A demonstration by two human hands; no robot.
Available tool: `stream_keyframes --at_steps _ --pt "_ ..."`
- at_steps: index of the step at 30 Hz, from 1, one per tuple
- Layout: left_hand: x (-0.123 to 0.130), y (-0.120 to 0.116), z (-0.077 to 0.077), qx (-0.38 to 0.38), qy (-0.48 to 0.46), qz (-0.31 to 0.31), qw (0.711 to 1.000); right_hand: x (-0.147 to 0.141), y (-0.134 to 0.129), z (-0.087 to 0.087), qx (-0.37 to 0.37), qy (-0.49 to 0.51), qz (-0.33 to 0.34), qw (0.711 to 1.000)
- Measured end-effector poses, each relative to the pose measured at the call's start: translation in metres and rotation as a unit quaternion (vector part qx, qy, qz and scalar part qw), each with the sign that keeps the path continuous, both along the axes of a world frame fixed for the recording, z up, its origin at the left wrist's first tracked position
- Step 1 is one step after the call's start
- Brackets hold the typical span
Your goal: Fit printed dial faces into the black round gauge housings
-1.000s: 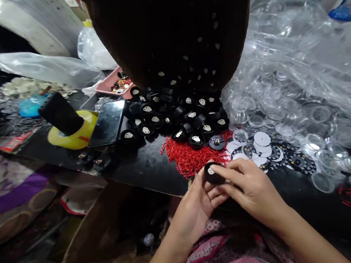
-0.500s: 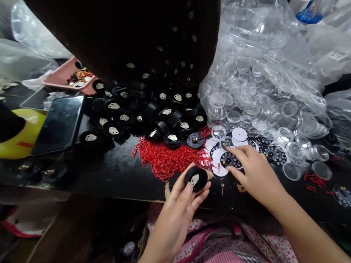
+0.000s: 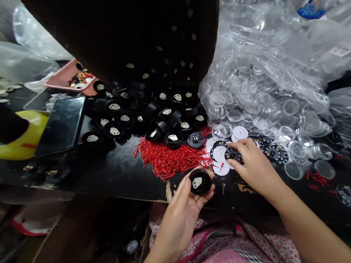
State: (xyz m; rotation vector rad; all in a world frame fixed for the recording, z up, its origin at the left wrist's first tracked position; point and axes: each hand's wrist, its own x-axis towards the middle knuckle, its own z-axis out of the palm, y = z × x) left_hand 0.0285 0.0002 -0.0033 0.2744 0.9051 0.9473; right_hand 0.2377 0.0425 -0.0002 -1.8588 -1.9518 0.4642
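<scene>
My left hand [image 3: 185, 202] is wrapped around a round black plastic housing [image 3: 204, 181] with a pale plate inside, tilted up near the table's front edge. To its right, the thumb and fingertips of my right hand [image 3: 254, 166] pinch a black printed dial disc [image 3: 232, 155] at the edge of the disc pile. White disc faces [image 3: 221, 168] and other black dials [image 3: 275, 153] lie around those fingers. Beyond my left hand spreads a heap of small red pointers [image 3: 169, 156].
Several black housings [image 3: 124, 117] spill from a dark container [image 3: 133, 20] at the back. Clear round covers [image 3: 288, 133] pour from a plastic bag [image 3: 263, 36] at right. A phone [image 3: 62, 125], a yellow tape roll [image 3: 37, 133] and a pink tray [image 3: 60, 80] sit left.
My left hand has turned the black housing slightly, showing more of its inside. My right fingers have shifted a little over the discs and now pinch a dial. The view has moved slightly.
</scene>
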Motion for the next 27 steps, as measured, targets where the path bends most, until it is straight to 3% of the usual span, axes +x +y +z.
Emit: stream_keyframes --at_steps 3,6,8,11,17,27 --pt "0.002 0.0 0.001 -0.01 -0.029 0.003 1.0 -0.005 -0.008 0.008 -0.01 0.15 -0.037 0.988" --pt "0.006 0.004 0.002 -0.012 -0.045 0.003 0.999 -0.015 -0.018 0.019 -0.102 0.305 -0.059 0.945" --pt "0.009 0.007 0.003 0.001 -0.025 0.034 0.999 -0.023 -0.021 0.025 -0.123 0.347 -0.075 0.927" --pt "0.012 0.008 0.005 0.03 0.002 0.071 0.997 -0.034 -0.022 0.032 -0.1 0.347 -0.089 0.928" --pt "0.016 0.0 0.004 0.056 0.033 0.016 0.998 -0.054 -0.019 0.036 -0.042 0.258 -0.006 0.965" --pt "0.006 0.002 -0.004 0.088 0.088 -0.052 0.991 -0.046 -0.017 0.038 -0.139 0.237 0.022 0.961"
